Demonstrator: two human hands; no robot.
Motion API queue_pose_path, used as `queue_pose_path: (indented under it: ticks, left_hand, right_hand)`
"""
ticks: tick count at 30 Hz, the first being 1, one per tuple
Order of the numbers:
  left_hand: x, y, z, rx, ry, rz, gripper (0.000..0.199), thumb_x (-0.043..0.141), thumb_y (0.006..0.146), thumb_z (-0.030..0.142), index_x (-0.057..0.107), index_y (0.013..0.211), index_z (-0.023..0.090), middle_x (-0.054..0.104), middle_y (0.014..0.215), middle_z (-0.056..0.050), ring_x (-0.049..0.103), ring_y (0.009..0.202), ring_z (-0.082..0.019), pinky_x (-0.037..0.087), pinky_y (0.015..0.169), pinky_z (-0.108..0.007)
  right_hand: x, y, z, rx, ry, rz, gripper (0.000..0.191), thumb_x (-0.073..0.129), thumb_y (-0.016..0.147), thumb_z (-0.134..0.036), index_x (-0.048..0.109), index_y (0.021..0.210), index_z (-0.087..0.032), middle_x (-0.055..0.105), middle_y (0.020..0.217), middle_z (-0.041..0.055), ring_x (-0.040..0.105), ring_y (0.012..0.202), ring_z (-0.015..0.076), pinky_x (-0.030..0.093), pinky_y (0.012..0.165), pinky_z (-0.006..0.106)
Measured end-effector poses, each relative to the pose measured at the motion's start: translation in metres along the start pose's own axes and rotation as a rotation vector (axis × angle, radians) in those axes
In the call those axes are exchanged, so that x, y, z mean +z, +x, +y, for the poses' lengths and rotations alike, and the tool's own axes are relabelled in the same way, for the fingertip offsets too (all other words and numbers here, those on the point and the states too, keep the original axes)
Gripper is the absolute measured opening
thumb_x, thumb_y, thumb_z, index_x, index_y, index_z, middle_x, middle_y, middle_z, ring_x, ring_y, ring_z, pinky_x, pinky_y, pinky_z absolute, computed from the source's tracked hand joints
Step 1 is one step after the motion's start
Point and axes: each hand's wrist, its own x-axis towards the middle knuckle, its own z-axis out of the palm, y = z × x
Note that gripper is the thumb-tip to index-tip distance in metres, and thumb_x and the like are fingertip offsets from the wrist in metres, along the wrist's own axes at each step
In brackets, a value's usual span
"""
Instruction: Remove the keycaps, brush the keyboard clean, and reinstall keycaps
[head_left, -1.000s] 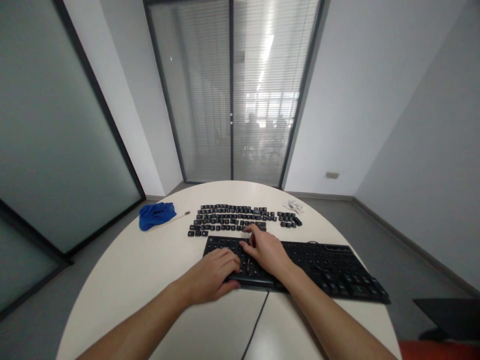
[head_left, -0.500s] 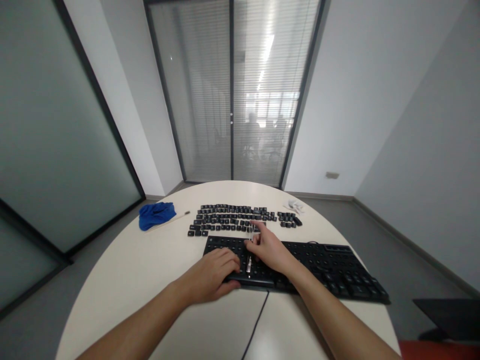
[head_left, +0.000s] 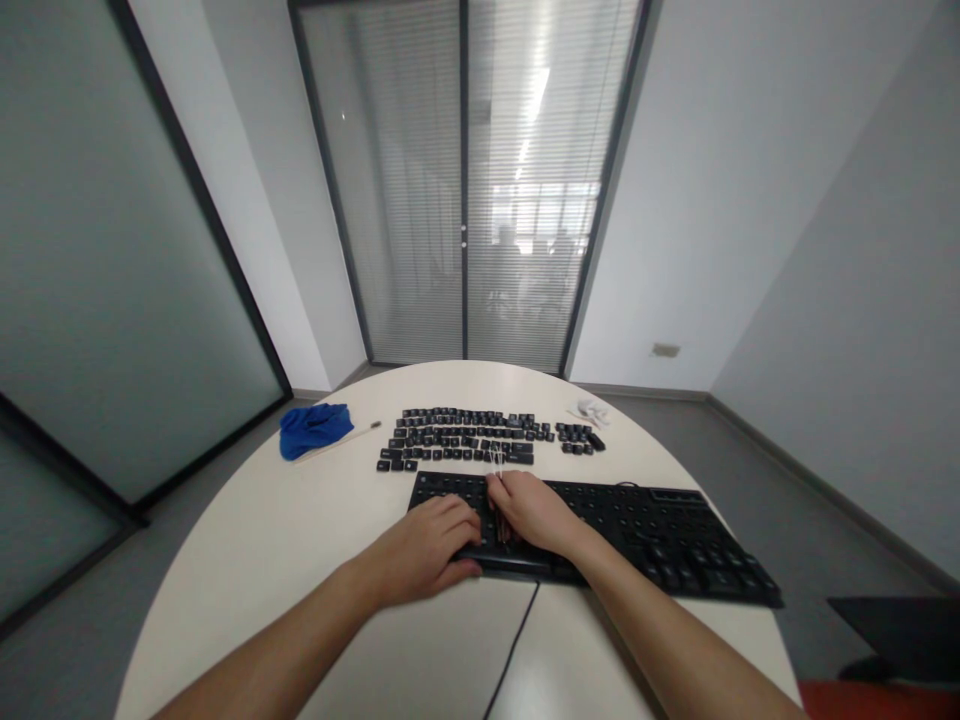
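Observation:
A black keyboard (head_left: pixel 592 510) with many keycaps off lies across the table in front of me. My left hand (head_left: pixel 439 545) holds its left front part, fingers curled on top and thumb along the front edge. Closed in my right hand (head_left: pixel 529 508) is a wire keycap puller (head_left: pixel 496 458); its thin wires stick up past the fingers, and its lower end is down at the keyboard, mostly hidden. Whether that end grips a key cannot be seen. Behind the keyboard, loose black keycaps (head_left: pixel 442 432) lie in rows.
A blue cloth (head_left: pixel 315 430) lies at the table's left, with a thin wooden-handled brush (head_left: pixel 337 442) against it. Crumpled white material (head_left: pixel 591 411) sits at the back right, near a smaller group of keycaps (head_left: pixel 577 437). A cable (head_left: pixel 511 655) runs towards me over the round table (head_left: pixel 360 660).
My right hand has drawn its extended index finger in and closed round the puller, which now stands lower in the grip. My left hand has stayed in place.

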Motion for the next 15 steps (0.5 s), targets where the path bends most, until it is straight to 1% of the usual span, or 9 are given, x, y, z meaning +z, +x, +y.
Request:
queue_pose_path:
  ticks: [3, 9, 12, 15]
  left_hand:
    - [0.0015, 0.0011, 0.0011, -0.011, 0.037, -0.018, 0.014, 0.062, 0.096, 0.029, 0.056, 0.102, 0.017, 0.064, 0.108, -0.008, 0.055, 0.102, -0.026, 0.047, 0.090, -0.041]
    - [0.0009, 0.0015, 0.0036, -0.021, 0.065, -0.033, 0.013, 0.060, 0.097, 0.028, 0.054, 0.102, 0.018, 0.063, 0.108, -0.008, 0.054, 0.103, -0.026, 0.046, 0.091, -0.042]
    - [0.0011, 0.0014, 0.0047, -0.021, 0.074, -0.040, 0.013, 0.061, 0.096, 0.025, 0.052, 0.102, 0.018, 0.062, 0.108, -0.008, 0.054, 0.103, -0.026, 0.047, 0.091, -0.042]
    - [0.0019, 0.0025, 0.0050, -0.064, 0.068, -0.033, 0.008, 0.056, 0.095, 0.014, 0.050, 0.097, 0.019, 0.062, 0.102, -0.007, 0.055, 0.099, -0.025, 0.048, 0.089, -0.040]
  right_hand:
    - [-0.0005, 0.0018, -0.0001, 0.039, 0.030, -0.001, 0.046, 0.033, 0.105, -0.032, 0.066, 0.077, -0.018, 0.063, 0.056, 0.0024, 0.061, 0.057, 0.0163, 0.038, 0.061, 0.025]
    - [-0.0007, 0.0028, -0.0030, 0.087, 0.108, 0.007, 0.045, 0.033, 0.104, -0.031, 0.065, 0.074, -0.020, 0.061, 0.053, 0.0019, 0.062, 0.058, 0.0182, 0.040, 0.063, 0.027]
    - [0.0000, 0.0041, -0.0031, 0.122, 0.176, 0.012, 0.046, 0.033, 0.103, -0.031, 0.062, 0.070, -0.020, 0.057, 0.047, 0.0008, 0.060, 0.053, 0.0178, 0.041, 0.061, 0.027]
    - [0.0005, 0.0075, 0.0003, 0.153, 0.271, 0.000, 0.045, 0.029, 0.102, -0.030, 0.058, 0.070, -0.020, 0.054, 0.044, -0.0014, 0.057, 0.044, 0.0159, 0.041, 0.053, 0.026]
